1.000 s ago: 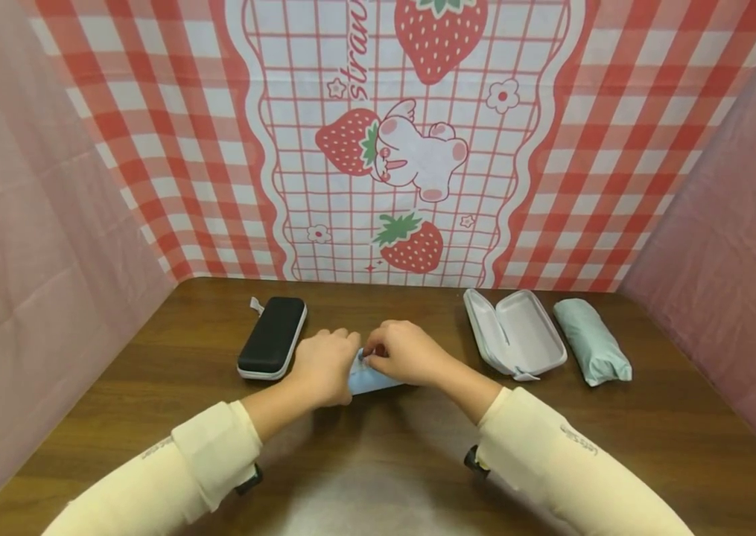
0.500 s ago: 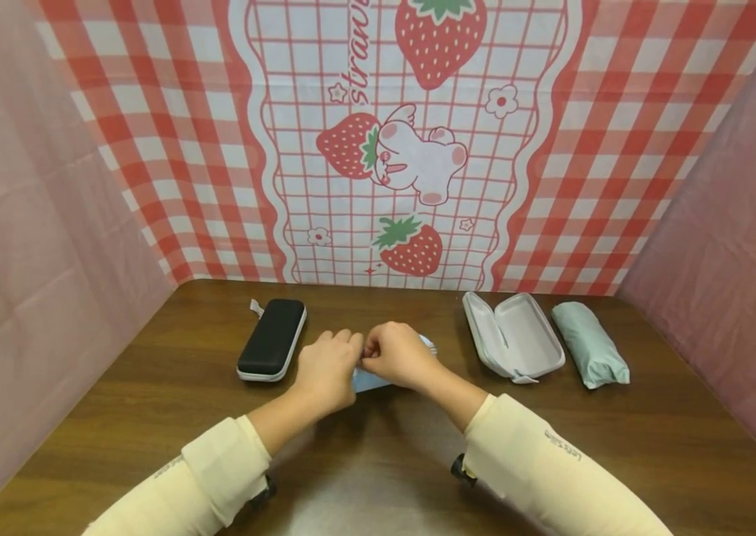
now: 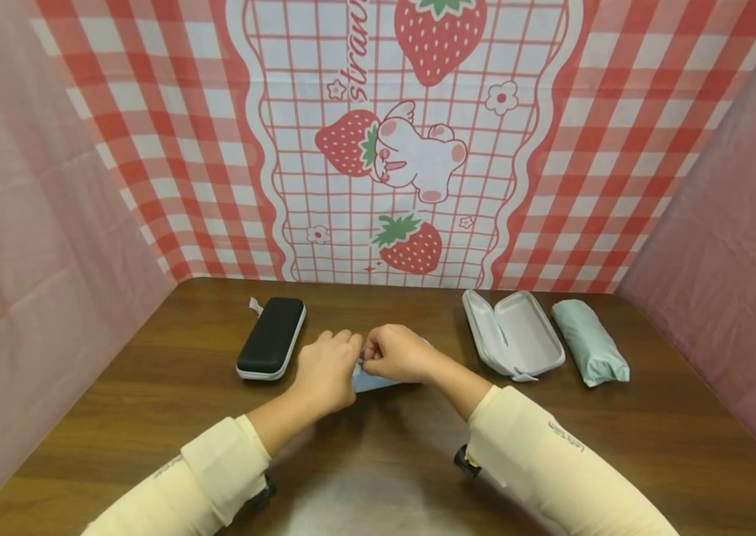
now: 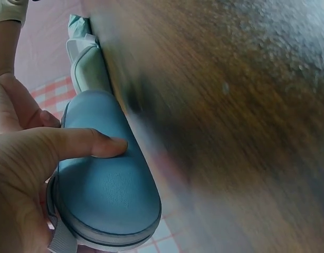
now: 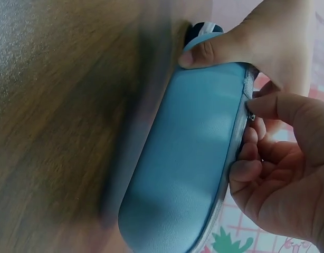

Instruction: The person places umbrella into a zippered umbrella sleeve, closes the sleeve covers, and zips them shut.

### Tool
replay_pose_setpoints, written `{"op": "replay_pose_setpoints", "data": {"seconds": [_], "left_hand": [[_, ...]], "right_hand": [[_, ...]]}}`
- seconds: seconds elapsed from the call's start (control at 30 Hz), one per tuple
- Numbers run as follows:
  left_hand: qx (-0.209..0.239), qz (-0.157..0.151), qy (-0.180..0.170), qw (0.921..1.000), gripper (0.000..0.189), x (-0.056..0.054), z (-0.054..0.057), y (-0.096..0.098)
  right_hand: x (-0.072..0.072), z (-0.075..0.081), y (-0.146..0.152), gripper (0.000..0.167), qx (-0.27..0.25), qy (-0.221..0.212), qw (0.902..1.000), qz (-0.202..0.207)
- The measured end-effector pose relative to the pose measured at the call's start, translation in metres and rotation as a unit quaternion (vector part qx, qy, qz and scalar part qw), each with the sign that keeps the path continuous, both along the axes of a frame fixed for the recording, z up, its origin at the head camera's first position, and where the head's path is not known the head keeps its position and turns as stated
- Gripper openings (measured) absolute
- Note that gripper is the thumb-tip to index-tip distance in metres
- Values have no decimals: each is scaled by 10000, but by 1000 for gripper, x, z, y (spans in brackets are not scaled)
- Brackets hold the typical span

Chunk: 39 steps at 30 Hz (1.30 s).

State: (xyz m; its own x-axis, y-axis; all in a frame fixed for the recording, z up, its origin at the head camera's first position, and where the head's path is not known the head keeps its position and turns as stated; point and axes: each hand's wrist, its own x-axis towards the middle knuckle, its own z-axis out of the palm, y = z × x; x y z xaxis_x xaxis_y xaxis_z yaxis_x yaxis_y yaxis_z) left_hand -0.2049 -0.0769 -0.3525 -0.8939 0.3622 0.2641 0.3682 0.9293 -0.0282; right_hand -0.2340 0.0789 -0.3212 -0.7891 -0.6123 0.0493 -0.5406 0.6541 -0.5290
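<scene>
A blue, long rounded zip case (image 3: 371, 381) is held over the middle of the table, partly hidden behind both hands in the head view. My left hand (image 3: 328, 371) grips one end; its thumb presses across the blue face (image 4: 112, 195) in the left wrist view. At the case's zipped edge, the right hand (image 3: 403, 353) has its thumb and curled fingers together. In the right wrist view these pinch a small dark zipper pull (image 5: 250, 116) close beside the left hand. The seam appears closed along the stretch that shows.
On the left lies a black case (image 3: 272, 336) with a pale zipped rim. To the right, a light grey case (image 3: 530, 336) lies open, beside a pale green wrapped bundle (image 3: 588, 342). Checked strawberry cloth (image 3: 411, 171) hangs behind the wooden table (image 3: 378, 476).
Both forearms have shifted slightly inward, and the right fingers have drawn a little closer to the left hand. The left grip on the blue case is unchanged.
</scene>
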Motion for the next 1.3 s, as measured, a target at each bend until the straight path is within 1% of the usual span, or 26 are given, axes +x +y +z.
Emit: {"op": "replay_pose_setpoints", "data": {"seconds": [0.17, 0.3, 0.4, 0.47, 0.53, 0.6, 0.67, 0.73, 0.8, 0.93, 1.0, 1.07, 1.17, 1.23, 1.3], "left_hand": [[35, 33, -13, 10000, 48, -2, -2, -2], [56, 87, -53, 9999, 49, -2, -4, -3], [178, 128, -44, 9997, 49, -2, -5, -5], [310, 153, 52, 9994, 51, -2, -6, -6], [419, 177, 195, 9988, 53, -2, -6, -8], [486, 193, 334, 9981, 56, -2, -7, -9], [511, 211, 418, 9976, 58, -2, -8, -10], [494, 220, 432, 9976, 59, -2, -8, -11], [487, 219, 456, 9975, 58, -1, -8, -11], [436, 205, 623, 9969, 57, -2, -7, -11], [409, 202, 728, 9963, 56, -2, -6, -10], [392, 205, 790, 9959, 54, -2, -5, -10], [372, 231, 768, 9961, 53, -1, -3, -8], [375, 237, 743, 9962, 52, -1, -3, -8], [376, 233, 746, 9962, 52, -1, -3, -7]], "right_hand": [[-2, -5, 0, 11, -60, 197, 9998, 46], [-2, -11, 0, 9, -218, 341, 9992, -75], [0, -15, 3, 11, -429, 372, 9977, -369], [1, -18, 5, 13, -671, 352, 9948, -684], [2, -22, 8, 11, -955, 354, 9893, -1050], [3, -25, 11, 9, -1271, 346, 9818, -1372], [3, -29, 14, 8, -1525, 379, 9751, -1562], [3, -32, 14, 8, -1742, 362, 9714, -1572], [3, -33, 14, 9, -1849, 398, 9712, -1450], [4, -33, 10, 15, -1739, 612, 9755, -1203], [6, -33, 8, 20, -1614, 748, 9770, -1180], [7, -34, 5, 22, -1553, 891, 9764, -1204], [10, -35, 2, 19, -1540, 1075, 9739, -1275], [10, -36, 1, 13, -1595, 1100, 9719, -1338], [10, -36, 1, 9, -1661, 1035, 9708, -1385]]}}
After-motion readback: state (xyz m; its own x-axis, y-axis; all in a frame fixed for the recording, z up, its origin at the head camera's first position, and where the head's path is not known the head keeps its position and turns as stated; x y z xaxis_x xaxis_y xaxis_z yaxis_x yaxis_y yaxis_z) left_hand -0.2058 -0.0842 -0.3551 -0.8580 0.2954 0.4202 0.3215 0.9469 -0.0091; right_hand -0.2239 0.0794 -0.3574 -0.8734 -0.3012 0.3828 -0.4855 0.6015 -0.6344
